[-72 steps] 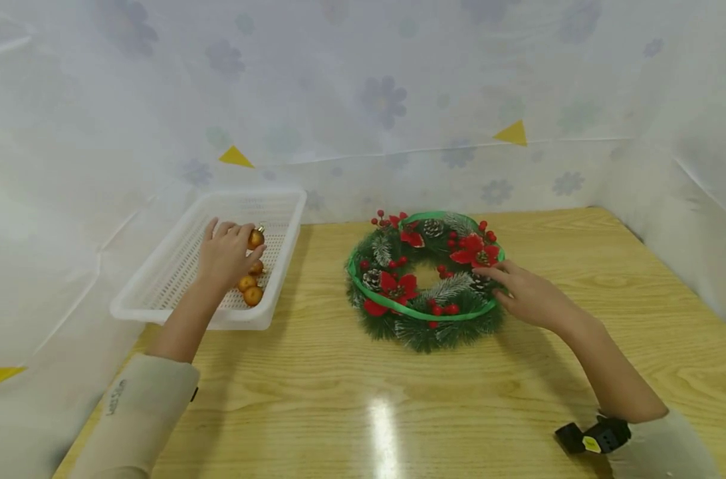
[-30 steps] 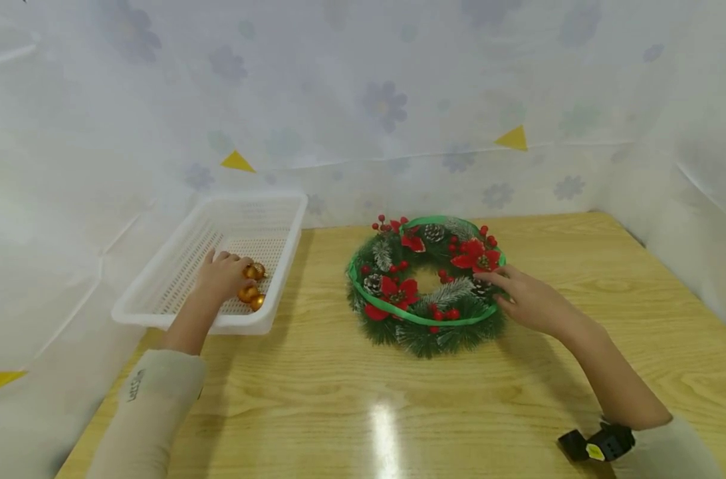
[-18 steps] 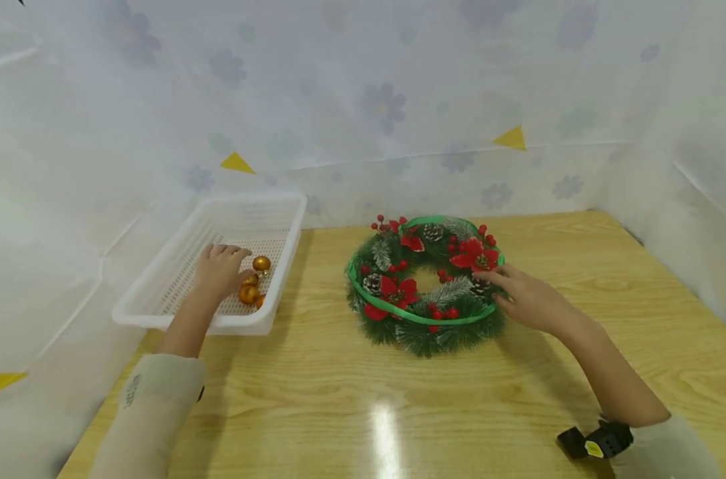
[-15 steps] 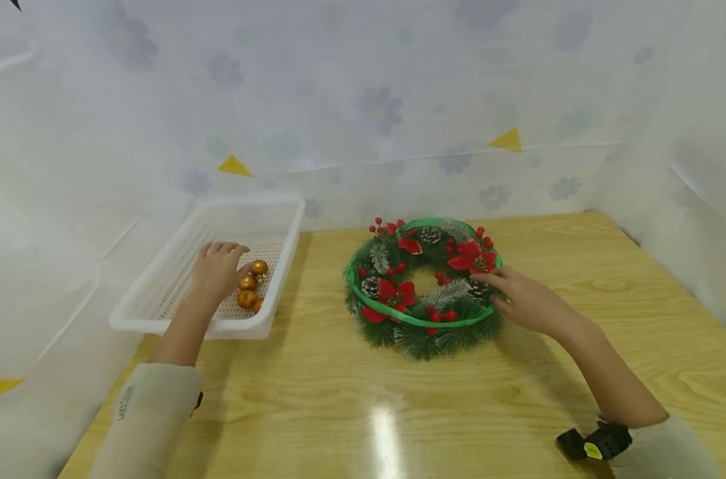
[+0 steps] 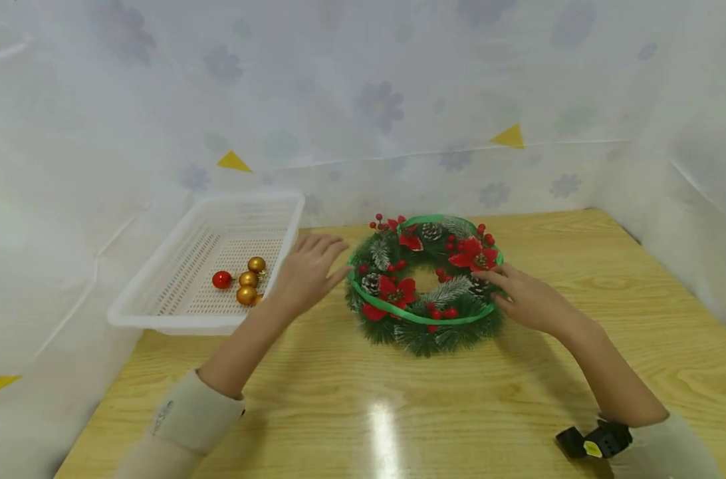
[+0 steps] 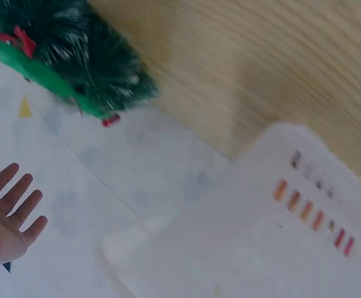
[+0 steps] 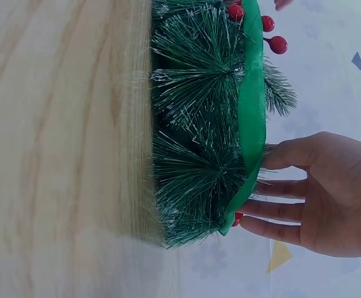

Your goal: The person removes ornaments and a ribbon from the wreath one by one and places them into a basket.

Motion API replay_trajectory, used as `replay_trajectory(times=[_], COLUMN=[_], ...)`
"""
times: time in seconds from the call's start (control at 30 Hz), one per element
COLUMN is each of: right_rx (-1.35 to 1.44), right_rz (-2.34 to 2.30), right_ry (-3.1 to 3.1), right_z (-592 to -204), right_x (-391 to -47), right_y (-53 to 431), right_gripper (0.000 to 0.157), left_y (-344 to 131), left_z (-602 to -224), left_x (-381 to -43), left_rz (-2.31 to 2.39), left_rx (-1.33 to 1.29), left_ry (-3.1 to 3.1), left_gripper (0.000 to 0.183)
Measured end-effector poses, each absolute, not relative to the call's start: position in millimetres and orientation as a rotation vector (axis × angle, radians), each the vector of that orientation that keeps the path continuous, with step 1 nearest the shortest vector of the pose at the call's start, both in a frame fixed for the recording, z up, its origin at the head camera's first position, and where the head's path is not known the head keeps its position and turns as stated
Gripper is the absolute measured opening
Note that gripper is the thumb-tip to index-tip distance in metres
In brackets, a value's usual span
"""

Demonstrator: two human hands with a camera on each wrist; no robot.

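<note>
My left hand (image 5: pixel 306 276) is in the air between the basket and the wreath. Its fingers are spread and relaxed, with nothing in them; the left wrist view shows the bare palm of this hand (image 6: pixel 10 217). A Christmas wreath (image 5: pixel 425 336) with red poinsettias, berries, pine cones and a loop of green ribbon (image 5: pixel 419 319) lies on the table. At its right edge my right hand (image 5: pixel 533 299) rests with straight fingers, and in the right wrist view the fingertips of that hand (image 7: pixel 335 198) are right at the green ribbon (image 7: pixel 253 99).
The white perforated basket (image 5: pixel 159 279) stands left of the wreath. In it lie one red bauble (image 5: pixel 222 279) and several gold baubles (image 5: pixel 247 295). A floral cloth (image 5: pixel 381 80) encloses the wooden table (image 5: pixel 399 406) at the back and sides.
My left hand has left the gold baubles in the basket and swung right toward the wreath. The red bauble, hidden before, shows now. My right hand stays at the wreath's right edge.
</note>
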State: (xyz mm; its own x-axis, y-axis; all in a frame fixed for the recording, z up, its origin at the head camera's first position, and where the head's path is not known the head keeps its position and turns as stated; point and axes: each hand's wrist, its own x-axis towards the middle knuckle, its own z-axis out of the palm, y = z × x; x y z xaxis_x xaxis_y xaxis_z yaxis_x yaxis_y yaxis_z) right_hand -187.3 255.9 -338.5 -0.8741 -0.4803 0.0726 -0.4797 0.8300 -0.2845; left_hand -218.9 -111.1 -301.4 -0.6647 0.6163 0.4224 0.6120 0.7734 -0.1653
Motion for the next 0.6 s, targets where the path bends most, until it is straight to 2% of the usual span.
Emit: replay_trajectory(times=[0.17,0.3,0.43,0.6], right_rx=[-0.787,-0.794,-0.797,-0.810], right_rz=[-0.459,-0.442,-0.428,-0.433], right_ry=[3.016,3.024,3.030,3.025], right_z=[-338.6,-339.2,-339.3,-338.8], right_x=[-187.0,-187.3,-187.5,-187.2], right_y=[255.7,255.8,255.4,254.3], right_gripper=[0.046,0.047,0.047,0.046], left_y=[-57.9,-30.2,-17.0,-13.9], left_z=[-322.5,-337.3,-348.3,-358.7], left_x=[-197.0,-185.2,-182.6,-184.2], left_rz=[0.101,0.221,0.371,0.449], left_rx=[-1.193,-1.324,-1.338,-1.334], left_ry=[-2.411,-2.456,-2.515,-2.479], left_gripper=[0.054,0.069,0.080,0.082])
